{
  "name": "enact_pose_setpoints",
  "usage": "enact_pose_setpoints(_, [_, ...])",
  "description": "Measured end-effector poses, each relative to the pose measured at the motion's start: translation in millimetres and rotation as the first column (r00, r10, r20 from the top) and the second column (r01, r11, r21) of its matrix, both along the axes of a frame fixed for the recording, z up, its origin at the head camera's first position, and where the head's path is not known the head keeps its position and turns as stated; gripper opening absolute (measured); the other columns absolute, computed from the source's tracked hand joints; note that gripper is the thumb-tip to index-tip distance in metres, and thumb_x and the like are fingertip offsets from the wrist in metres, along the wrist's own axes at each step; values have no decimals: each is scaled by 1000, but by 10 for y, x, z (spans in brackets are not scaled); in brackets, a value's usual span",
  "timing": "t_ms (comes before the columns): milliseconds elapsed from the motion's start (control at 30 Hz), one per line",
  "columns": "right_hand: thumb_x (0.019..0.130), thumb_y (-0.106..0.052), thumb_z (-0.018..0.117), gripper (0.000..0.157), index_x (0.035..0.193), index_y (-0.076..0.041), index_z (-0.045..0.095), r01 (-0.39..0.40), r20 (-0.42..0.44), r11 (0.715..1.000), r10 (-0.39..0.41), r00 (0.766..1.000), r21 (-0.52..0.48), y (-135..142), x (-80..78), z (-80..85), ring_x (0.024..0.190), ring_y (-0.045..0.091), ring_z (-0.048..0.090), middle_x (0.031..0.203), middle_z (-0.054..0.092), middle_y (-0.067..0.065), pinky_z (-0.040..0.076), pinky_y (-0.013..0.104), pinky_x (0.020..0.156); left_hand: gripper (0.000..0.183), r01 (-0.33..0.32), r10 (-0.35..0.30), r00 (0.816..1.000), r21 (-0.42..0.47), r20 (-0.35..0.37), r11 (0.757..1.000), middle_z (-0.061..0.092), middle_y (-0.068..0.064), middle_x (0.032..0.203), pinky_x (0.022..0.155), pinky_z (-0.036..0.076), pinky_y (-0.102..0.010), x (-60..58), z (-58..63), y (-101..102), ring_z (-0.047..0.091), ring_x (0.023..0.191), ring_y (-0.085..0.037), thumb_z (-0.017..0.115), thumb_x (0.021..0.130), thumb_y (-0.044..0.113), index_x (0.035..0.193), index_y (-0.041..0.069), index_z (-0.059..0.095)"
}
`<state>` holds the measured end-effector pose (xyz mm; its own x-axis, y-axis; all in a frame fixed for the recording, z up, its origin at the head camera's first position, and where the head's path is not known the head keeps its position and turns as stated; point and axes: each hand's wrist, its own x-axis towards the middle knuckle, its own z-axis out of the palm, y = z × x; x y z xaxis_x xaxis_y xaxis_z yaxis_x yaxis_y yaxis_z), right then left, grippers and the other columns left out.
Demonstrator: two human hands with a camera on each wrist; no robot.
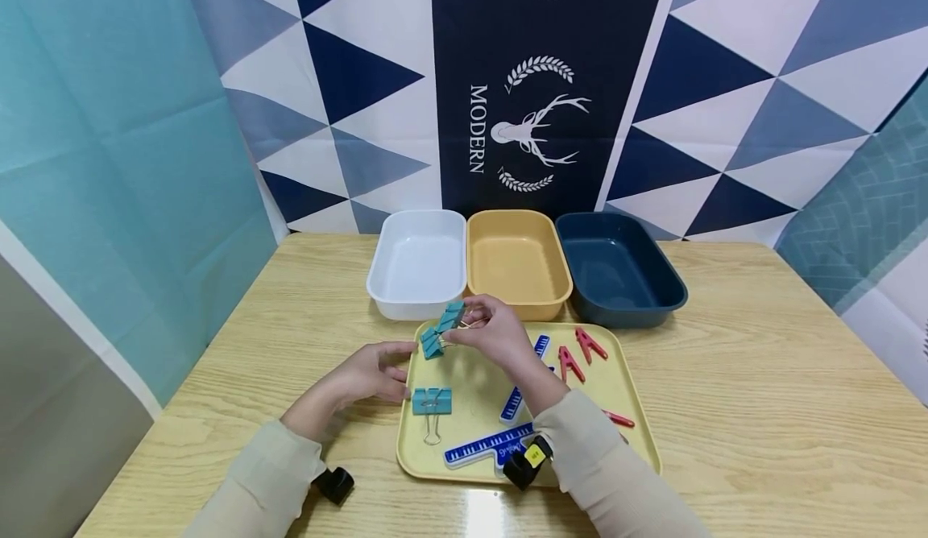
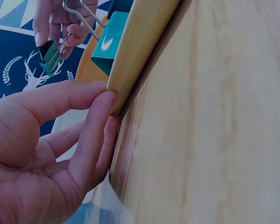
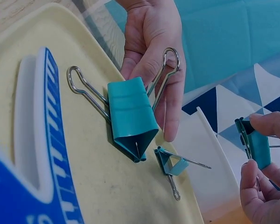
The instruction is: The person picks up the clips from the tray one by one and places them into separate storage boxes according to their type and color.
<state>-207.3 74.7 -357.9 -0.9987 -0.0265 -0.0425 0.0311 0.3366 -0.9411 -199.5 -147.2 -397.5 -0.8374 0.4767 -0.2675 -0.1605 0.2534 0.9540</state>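
A teal binder clip (image 1: pixel 452 315) is pinched between the thumb and fingers of my right hand (image 1: pixel 499 335), above the far left corner of the yellow tray (image 1: pixel 471 373). Just below it a second teal binder clip (image 3: pixel 170 163) lies on the tray. Nearer to me, a third teal binder clip (image 1: pixel 431 401) lies by the left rim with its wire handles spread. My left hand (image 1: pixel 370 373) is beside that rim; in the left wrist view its fingertips (image 2: pixel 111 97) touch the tray's edge, fingers loosely extended and holding no clip.
Blue-and-white pieces printed with piano keys (image 1: pixel 489 444) and several red clips (image 1: pixel 570 363) lie across the tray, partly hidden by my right forearm. Behind it stand a white bin (image 1: pixel 416 310), a yellow-orange bin (image 1: pixel 518 220) and a dark blue bin (image 1: pixel 638 316), side by side.
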Motion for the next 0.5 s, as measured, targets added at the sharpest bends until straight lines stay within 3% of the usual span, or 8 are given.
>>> enact_pose_setpoints(500, [67, -14, 84, 57, 117, -9, 59, 41, -11, 999, -41, 999, -28, -49, -72, 18, 87, 21, 52, 94, 57, 6, 49, 29, 72, 74, 12, -12, 1000, 2, -1, 1000, 63, -20, 104, 75, 57, -38, -6, -4, -3, 63, 92, -28, 67, 76, -13, 140, -7, 32])
